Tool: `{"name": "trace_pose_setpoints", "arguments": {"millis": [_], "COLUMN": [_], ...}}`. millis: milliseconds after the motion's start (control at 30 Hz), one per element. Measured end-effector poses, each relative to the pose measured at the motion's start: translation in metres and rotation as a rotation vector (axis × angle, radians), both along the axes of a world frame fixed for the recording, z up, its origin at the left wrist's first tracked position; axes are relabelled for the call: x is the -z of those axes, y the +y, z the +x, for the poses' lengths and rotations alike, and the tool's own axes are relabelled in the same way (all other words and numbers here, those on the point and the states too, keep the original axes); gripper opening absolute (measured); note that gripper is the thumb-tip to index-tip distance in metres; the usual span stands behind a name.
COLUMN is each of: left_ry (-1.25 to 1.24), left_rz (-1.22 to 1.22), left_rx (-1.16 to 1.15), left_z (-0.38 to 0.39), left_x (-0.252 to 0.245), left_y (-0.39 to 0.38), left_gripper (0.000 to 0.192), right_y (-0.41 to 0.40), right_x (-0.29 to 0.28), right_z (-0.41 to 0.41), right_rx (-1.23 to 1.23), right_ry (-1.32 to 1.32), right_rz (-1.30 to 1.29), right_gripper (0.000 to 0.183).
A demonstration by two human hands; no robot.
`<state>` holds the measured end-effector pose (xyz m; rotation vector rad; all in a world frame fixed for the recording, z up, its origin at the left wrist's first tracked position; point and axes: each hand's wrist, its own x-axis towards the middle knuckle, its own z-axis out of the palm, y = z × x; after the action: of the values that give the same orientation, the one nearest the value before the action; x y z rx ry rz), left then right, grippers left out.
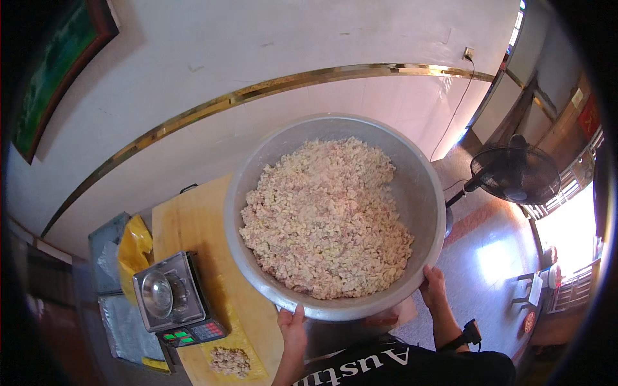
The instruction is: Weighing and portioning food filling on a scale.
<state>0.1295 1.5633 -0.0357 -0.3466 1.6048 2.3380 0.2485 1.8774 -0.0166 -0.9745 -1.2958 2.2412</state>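
A wide round metal basin (420, 173) fills the middle of the view, its near side tilted towards me. Inside lies a large heap of crumbly, pale pink and cream mixture (328, 222), which looks like minced meat with chopped bits. My left hand (292, 325) grips the near rim, thumb on top. On the right, my right hand (434, 285) holds the rim too, its fingers hidden under the basin. Left of the basin, a digital scale (195, 294) with a metal bowl (157, 294) on its pan stands on a wooden table (178, 207).
A small pile of mixture (231, 362) sits on a yellow sheet (251, 352) near the scale. Plastic-lined trays (128, 328) and a yellow bag (134, 251) lie left of the table. At right stands a black fan (515, 171), its cord (454, 118) running to a wall socket (468, 53).
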Motion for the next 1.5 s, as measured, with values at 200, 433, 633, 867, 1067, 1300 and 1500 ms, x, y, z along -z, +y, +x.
{"name": "trace_pose_setpoints", "arguments": {"millis": [200, 433, 633, 867, 1067, 1300, 1500], "left_ry": [0.038, 0.100, 0.061, 0.104, 0.072, 0.118, 0.080], "left_rz": [-0.023, -0.079, -0.100, -0.098, -0.151, 0.074, 0.073], "left_rx": [0.005, 0.044, 0.061, -0.016, -0.375, -0.571, -0.727], "left_z": [-0.013, -0.034, -0.061, -0.069, -0.069, -0.051, -0.033], "left_x": [-0.013, -0.033, -0.017, -0.014, 0.001, -0.003, 0.013], "left_y": [-0.007, -0.021, -0.040, -0.033, -0.006, 0.018, 0.039], "left_gripper": [0.023, 0.017, 0.023, 0.015, 0.021, 0.026, 0.028], "right_y": [-0.005, -0.022, -0.057, -0.043, 0.037, 0.045, 0.074], "right_x": [-0.007, -0.014, 0.010, 0.005, 0.026, 0.045, 0.037], "right_z": [0.002, 0.023, 0.044, 0.033, 0.004, -0.001, -0.033], "right_rx": [-0.054, -0.103, -0.171, -0.119, 0.073, 0.172, 0.092], "right_ry": [0.030, 0.109, 0.120, 0.050, -0.055, -0.026, 0.024], "right_rz": [-0.010, -0.086, -0.245, -0.201, 0.302, 0.367, 0.291], "right_gripper": [0.035, 0.030, 0.026, 0.021, 0.024, 0.026, 0.025]}}
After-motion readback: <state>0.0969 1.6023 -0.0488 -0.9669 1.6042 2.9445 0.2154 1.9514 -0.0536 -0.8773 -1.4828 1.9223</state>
